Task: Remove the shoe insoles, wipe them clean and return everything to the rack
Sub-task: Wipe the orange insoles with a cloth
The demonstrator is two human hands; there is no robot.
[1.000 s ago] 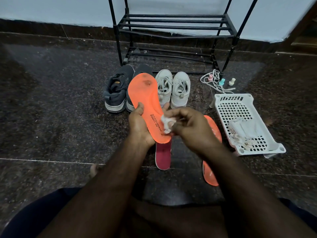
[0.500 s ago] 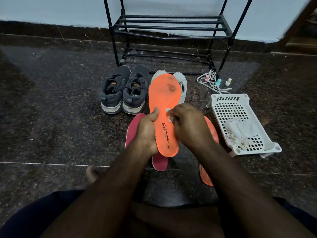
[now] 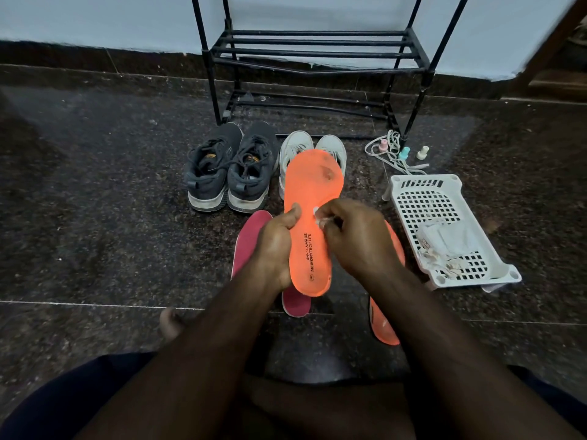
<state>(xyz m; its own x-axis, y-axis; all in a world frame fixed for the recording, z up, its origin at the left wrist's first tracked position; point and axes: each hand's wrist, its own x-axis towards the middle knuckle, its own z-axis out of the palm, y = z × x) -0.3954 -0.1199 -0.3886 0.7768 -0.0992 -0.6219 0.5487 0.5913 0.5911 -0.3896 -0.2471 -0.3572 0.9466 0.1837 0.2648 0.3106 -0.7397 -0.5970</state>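
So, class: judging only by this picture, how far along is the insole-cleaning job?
Done: insoles are out; two pink insoles and another orange one lie on the floor. In hand: the left hand holds an orange insole while the right hand rubs it with a white wipe. Left: the dark shoes and white shoes stand off the rack.

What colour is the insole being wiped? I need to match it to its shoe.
Bright orange with dark printed lettering, seen in the head view.

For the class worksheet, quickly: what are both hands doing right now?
Left hand: grips the orange insole.
Right hand: pinches a white wipe against that insole.
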